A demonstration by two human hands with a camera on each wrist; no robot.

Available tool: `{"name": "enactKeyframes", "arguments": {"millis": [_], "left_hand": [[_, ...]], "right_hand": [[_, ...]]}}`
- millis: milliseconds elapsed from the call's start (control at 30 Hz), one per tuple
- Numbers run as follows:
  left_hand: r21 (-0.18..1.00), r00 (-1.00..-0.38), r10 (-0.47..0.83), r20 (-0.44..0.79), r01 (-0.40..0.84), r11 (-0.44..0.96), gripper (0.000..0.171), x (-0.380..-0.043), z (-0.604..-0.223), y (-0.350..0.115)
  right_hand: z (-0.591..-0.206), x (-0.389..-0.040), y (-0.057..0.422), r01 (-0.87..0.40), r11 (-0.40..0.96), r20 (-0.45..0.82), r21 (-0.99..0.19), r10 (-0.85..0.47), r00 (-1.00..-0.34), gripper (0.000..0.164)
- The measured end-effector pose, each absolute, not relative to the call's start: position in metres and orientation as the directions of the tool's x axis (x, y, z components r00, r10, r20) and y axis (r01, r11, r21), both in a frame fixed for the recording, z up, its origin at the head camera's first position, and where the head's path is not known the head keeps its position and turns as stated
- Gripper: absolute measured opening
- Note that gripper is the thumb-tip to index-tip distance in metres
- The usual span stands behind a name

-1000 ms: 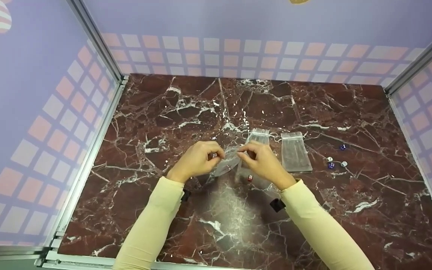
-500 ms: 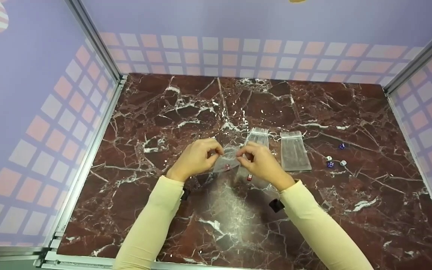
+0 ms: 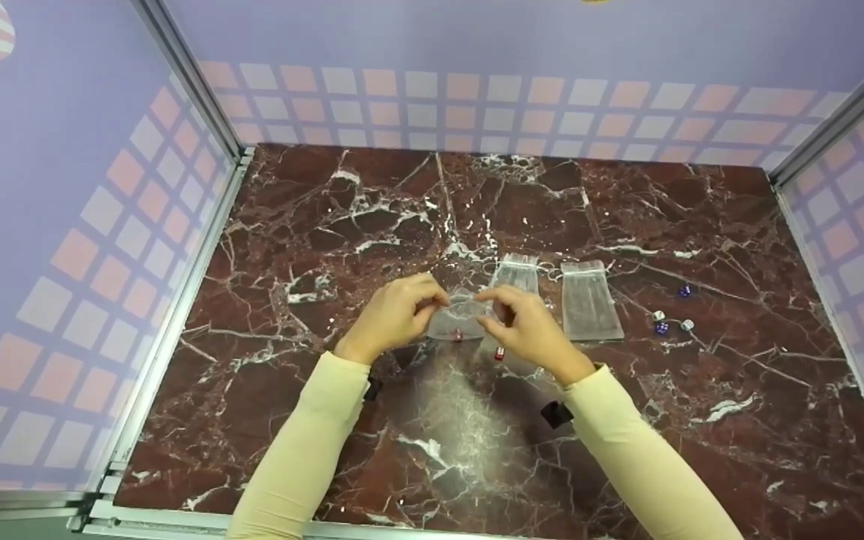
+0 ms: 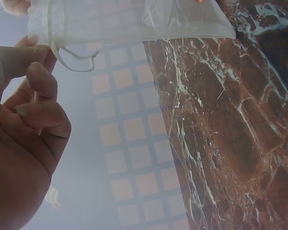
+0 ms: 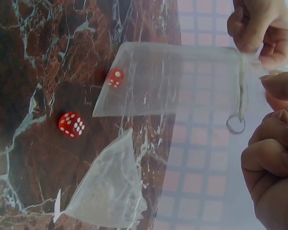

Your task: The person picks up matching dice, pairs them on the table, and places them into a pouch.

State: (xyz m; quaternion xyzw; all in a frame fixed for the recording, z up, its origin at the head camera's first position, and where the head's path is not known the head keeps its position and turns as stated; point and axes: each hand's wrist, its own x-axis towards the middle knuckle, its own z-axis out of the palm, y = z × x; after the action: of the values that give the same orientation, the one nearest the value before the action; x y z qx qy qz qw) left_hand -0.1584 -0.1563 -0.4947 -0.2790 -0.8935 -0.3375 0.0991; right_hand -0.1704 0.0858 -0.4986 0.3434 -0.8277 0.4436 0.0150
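Note:
My left hand [image 3: 396,311] pinches the gathered top of a sheer white drawstring pouch [image 5: 173,81]. A red die [image 5: 116,77] shows through the mesh at the pouch's bottom. My right hand [image 3: 526,322] is close beside the pouch's top, its thumb and forefinger parted; in the right wrist view its fingertips look just off the fabric. A cord loop [image 4: 77,62] hangs from the pouch's neck. Below the right hand, a second red die [image 3: 499,352] lies on the table. Another pouch [image 3: 516,271] lies behind that hand, partly covered by it.
A further flat pouch [image 3: 592,301] lies right of the hands. Beyond it are two blue dice [image 3: 661,328] and two whitish dice [image 3: 687,325]. Patterned panels [image 3: 432,105] enclose the marbled table [image 3: 312,217] at the back and sides.
The right thumb and forefinger have moved apart near the pouch's top. The pouch now hangs more level and spread, its die shifted slightly to the right. The left hand has hardly moved.

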Motion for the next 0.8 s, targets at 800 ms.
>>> {"name": "enactKeyframes", "arguments": {"millis": [800], "left_hand": [[0.552, -0.829, 0.432, 0.357, 0.56, 0.618, 0.015, -0.158, -0.496, -0.155]], "right_hand": [[-0.532, -0.175, 0.12, -0.428, 0.458, 0.2, -0.779, -0.466, -0.862, 0.017]]}}
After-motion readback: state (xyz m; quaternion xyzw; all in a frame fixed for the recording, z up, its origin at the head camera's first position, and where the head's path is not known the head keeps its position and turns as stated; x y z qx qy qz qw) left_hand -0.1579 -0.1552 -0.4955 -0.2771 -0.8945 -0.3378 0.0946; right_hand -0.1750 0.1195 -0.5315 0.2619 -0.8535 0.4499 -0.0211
